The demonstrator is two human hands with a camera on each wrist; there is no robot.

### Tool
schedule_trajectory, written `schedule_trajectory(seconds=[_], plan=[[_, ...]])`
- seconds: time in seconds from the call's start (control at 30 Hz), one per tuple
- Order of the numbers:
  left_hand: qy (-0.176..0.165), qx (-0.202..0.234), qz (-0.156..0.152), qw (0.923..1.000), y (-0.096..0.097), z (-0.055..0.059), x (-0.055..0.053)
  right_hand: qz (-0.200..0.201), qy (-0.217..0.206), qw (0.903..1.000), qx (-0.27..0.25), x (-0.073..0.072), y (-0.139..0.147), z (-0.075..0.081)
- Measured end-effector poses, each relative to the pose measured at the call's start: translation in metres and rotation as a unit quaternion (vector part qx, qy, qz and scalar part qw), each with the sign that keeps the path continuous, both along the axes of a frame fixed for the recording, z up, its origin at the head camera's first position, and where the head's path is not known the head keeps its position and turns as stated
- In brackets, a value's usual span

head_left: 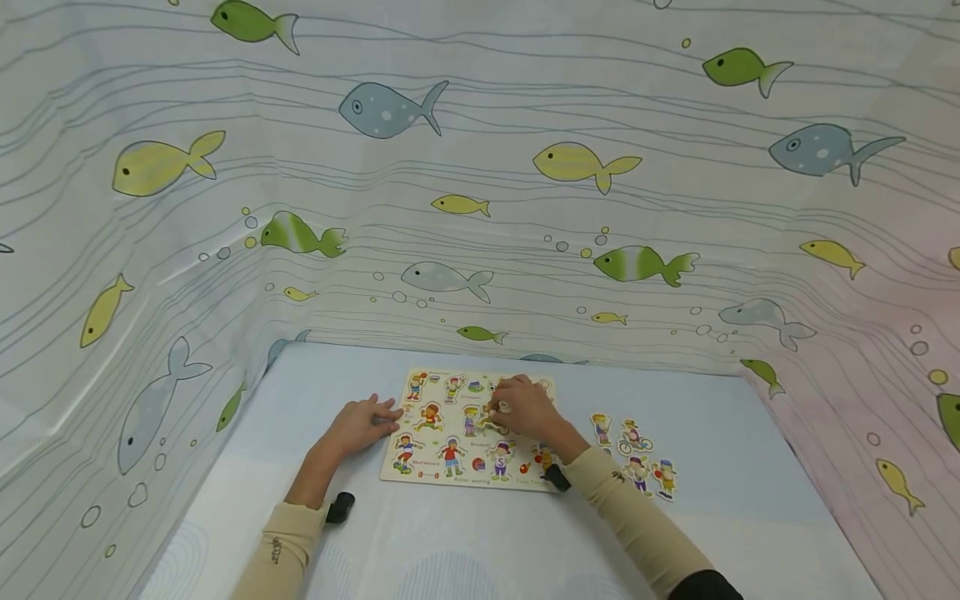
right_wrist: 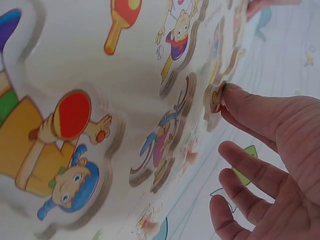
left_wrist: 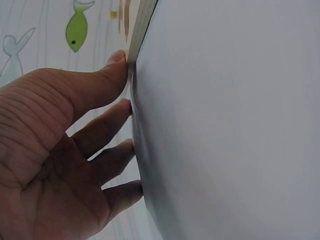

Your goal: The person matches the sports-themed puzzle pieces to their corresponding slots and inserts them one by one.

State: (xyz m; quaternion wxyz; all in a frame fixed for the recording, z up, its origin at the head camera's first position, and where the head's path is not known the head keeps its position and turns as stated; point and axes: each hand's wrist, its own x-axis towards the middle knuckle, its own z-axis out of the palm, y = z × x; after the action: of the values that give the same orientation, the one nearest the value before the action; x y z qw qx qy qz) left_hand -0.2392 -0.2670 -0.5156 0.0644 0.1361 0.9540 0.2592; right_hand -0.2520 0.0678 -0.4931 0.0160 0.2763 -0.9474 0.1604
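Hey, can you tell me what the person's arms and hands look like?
The left hand and right hand are ungloved. Both sleeves are beige, with dark lettering near the left cuff. A small black device shows at each wrist; something black covers the right sleeve farther up.

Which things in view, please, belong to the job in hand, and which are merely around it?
Apparently in the job:
puzzle board
right hand, pinching a puzzle piece
left hand, touching the board's left edge
four loose pieces right of the board

Merely around it:
fish-print sheet
pale tabletop
black wrist devices
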Motion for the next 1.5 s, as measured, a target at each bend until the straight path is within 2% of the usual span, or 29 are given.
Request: schedule_trajectory(seconds=[0.4,0.73,1.17,1.33,1.5], plan=[[0.005,-0.008,-0.003,1.0000,-0.001,-0.001,0.000,0.005,-0.005,1.0000,-0.002,0.005,-0.014,0.004],[0.010,-0.005,-0.008,0.9999,-0.002,-0.002,-0.001,0.009,-0.017,0.9998,0.009,0.000,-0.028,0.000],[0.005,0.005,-0.007,1.0000,-0.001,-0.002,-0.001,0.018,0.000,0.9997,0.017,-0.002,-0.046,-0.004],[0.009,0.006,-0.007,0.9999,-0.002,-0.002,-0.002,0.025,-0.006,0.9996,0.008,-0.002,-0.053,-0.002],[0.011,0.006,-0.008,0.9999,-0.002,-0.003,-0.002,0.026,-0.005,0.9994,0.021,-0.002,-0.059,-0.002]])
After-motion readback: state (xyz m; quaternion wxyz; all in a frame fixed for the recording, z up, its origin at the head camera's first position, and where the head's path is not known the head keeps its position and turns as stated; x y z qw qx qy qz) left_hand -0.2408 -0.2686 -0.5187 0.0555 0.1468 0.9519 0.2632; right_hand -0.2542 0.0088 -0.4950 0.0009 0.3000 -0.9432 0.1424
